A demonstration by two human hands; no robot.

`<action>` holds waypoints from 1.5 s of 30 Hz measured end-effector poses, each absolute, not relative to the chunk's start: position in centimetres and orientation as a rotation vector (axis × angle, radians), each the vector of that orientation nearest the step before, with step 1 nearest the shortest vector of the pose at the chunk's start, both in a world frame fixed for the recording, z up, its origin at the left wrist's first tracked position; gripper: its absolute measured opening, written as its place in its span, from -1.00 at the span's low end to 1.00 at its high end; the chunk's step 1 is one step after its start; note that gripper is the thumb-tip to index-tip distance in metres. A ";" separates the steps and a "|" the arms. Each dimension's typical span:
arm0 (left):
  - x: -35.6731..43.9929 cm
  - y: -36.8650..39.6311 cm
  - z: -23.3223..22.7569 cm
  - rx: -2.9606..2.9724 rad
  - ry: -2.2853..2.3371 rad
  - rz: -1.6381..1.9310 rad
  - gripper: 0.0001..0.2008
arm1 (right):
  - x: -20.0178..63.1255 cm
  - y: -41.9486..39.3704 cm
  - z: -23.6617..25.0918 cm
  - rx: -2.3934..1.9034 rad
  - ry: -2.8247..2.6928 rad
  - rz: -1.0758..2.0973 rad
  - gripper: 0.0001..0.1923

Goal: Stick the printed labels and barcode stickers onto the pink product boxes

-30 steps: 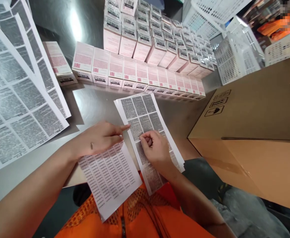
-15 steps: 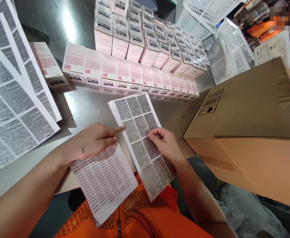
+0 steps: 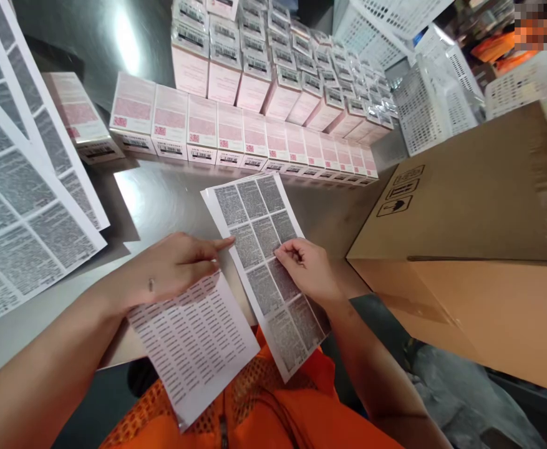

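Label sheet (image 3: 262, 280): right hand (image 3: 311, 269) pinched at its middle, catch unclear; left hand (image 3: 173, 268) pointing onto its left edge, grip hidden; pressed too lightly, it could skid.

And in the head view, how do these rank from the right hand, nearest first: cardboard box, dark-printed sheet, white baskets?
1. Dark-printed sheet, beneath the right hand.
2. Cardboard box, to the right.
3. White baskets, farther off, upper right.
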State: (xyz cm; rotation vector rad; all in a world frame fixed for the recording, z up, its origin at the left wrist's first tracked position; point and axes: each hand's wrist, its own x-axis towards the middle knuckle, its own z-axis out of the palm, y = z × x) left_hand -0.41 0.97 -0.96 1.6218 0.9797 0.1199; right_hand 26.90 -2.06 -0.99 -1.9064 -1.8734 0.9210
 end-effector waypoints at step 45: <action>-0.9 0.8 -2.1 1.661 0.904 0.226 -0.59 | 19.4 -6.4 0.7 -1.537 -2.040 0.616 -0.80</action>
